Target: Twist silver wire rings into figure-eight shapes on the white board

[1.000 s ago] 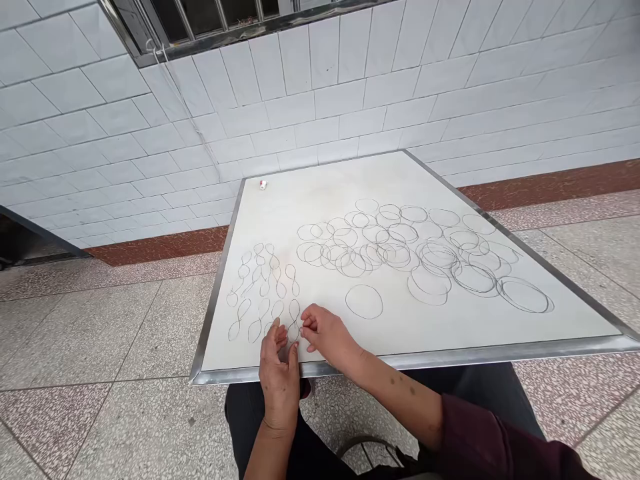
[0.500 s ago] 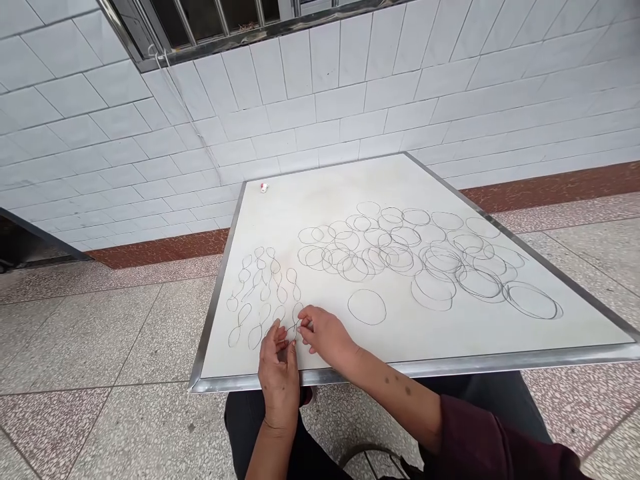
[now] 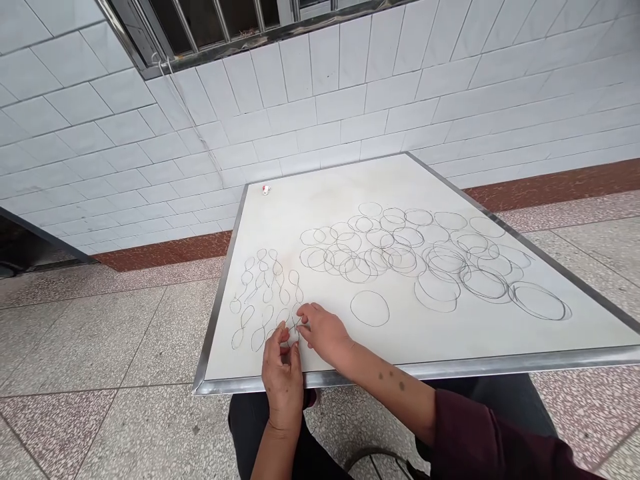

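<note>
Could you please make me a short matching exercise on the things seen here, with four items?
Things:
1. Single ring
2. Twisted loops
3. Small red-and-white object
4. Sleeve

Places, colours or states:
A. Near the far left corner of the table
B. Dark maroon
C. Lying on its own, to the right of the right hand
D. In figure-eight shapes

Pairs: 1-C, 2-D, 3-A, 4-B

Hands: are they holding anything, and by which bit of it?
The left hand and right hand are at one loop; any grip is too small to tell.
</note>
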Demonstrator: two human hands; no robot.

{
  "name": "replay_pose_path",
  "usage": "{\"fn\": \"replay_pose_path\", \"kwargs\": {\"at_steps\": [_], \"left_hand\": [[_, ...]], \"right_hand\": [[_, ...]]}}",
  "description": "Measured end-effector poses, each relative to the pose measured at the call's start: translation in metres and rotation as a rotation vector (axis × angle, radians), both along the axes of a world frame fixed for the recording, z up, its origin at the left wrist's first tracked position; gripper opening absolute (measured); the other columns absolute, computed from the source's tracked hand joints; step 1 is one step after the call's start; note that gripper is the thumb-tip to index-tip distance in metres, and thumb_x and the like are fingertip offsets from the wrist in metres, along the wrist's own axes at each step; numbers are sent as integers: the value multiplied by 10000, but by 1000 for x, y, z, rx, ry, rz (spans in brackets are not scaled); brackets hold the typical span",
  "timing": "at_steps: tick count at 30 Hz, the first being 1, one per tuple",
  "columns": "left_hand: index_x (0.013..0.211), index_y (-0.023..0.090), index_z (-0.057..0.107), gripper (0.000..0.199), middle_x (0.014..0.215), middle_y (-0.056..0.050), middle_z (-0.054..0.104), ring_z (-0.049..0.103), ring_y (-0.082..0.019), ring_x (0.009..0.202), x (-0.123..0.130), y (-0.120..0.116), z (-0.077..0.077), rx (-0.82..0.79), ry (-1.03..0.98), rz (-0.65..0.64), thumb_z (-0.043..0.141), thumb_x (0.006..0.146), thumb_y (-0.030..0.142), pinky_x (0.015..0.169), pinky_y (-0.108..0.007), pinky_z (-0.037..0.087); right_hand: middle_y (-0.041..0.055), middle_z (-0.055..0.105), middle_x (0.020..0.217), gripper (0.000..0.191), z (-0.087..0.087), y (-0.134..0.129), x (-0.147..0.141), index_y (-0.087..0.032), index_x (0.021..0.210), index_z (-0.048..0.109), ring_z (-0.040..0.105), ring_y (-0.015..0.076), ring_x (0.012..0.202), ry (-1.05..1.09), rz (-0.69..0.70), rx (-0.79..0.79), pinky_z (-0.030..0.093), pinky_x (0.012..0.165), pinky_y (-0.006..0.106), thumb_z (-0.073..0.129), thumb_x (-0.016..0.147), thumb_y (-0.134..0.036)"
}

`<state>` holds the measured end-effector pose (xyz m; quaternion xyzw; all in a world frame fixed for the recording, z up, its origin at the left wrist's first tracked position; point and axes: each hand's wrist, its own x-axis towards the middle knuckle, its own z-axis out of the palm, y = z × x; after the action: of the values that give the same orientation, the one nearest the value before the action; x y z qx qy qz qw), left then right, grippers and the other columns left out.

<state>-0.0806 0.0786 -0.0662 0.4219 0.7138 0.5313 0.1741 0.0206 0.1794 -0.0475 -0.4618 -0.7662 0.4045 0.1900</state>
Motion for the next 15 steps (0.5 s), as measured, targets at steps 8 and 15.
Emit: {"fn": "replay_pose_path", "kwargs": {"at_steps": [8, 15], "left_hand": [[1304, 238, 573, 459, 1116, -104, 658, 591, -267, 1056, 0, -3, 8, 24, 112, 50, 627, 869, 375, 907, -418, 477], [1194, 254, 677, 361, 909, -70, 708, 672, -224, 806, 5, -41, 16, 52, 99, 86, 631, 860, 381, 789, -360, 537]], "right_hand": [[38, 584, 1099, 256, -6, -1, 2, -255, 1104, 631, 603, 141, 738, 49, 114, 197, 468, 678, 284, 490, 923, -143], [56, 606, 1046, 242, 8, -2, 37, -248, 1079, 620, 606, 195, 942, 358, -53, 233, 504, 862, 356, 414, 961, -199]]}}
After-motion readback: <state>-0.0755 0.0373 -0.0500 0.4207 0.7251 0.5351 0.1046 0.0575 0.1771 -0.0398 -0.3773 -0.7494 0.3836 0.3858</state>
